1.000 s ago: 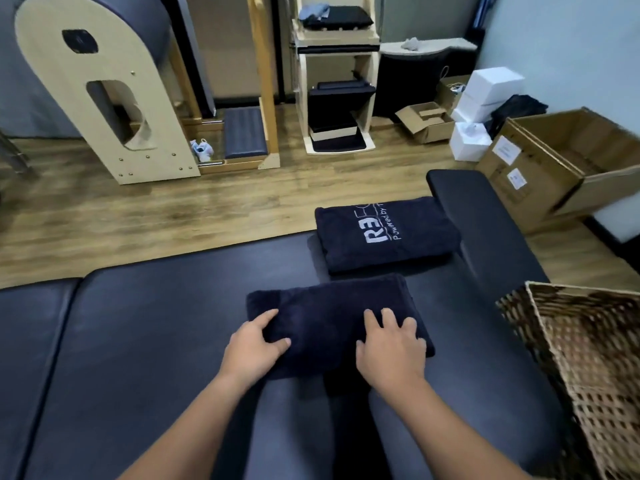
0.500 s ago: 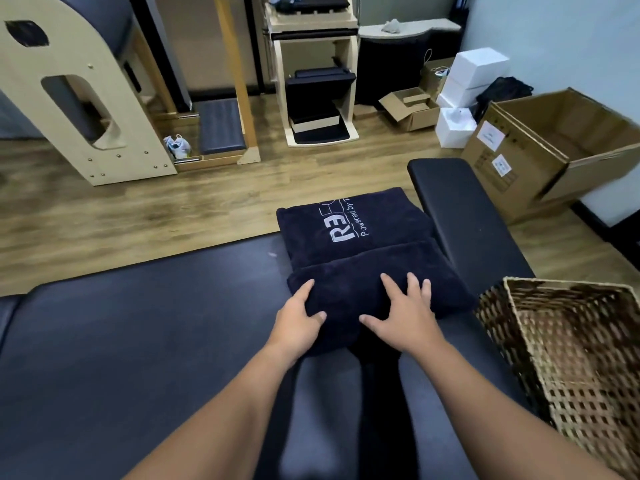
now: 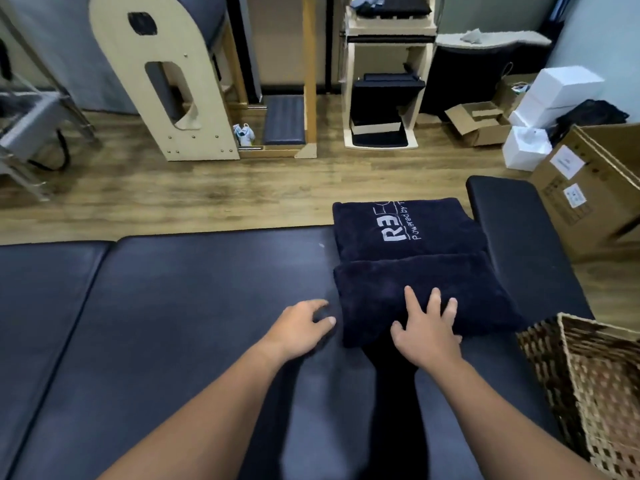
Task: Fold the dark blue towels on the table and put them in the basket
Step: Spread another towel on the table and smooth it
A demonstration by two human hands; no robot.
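Note:
Two folded dark blue towels lie on the black padded table [image 3: 180,306]. The far towel [image 3: 405,225] shows white lettering on top. The near plain towel [image 3: 422,289] lies against its front edge, overlapping it slightly. My right hand [image 3: 427,327] rests flat on the near towel's front part, fingers spread. My left hand [image 3: 301,327] lies on the table just left of that towel, fingers loosely bent, holding nothing. The woven basket [image 3: 588,382] stands at the right, beside the table's corner.
A raised black pad [image 3: 512,230] runs along the table's right side behind the basket. Cardboard boxes [image 3: 588,188] and white boxes [image 3: 554,95] stand on the wood floor at the right. Wooden exercise equipment [image 3: 162,81] lines the back wall.
The near towel has slid away from me and rightward until it meets the lettered towel. My left hand has come off the towel onto the table. My right hand stays on it.

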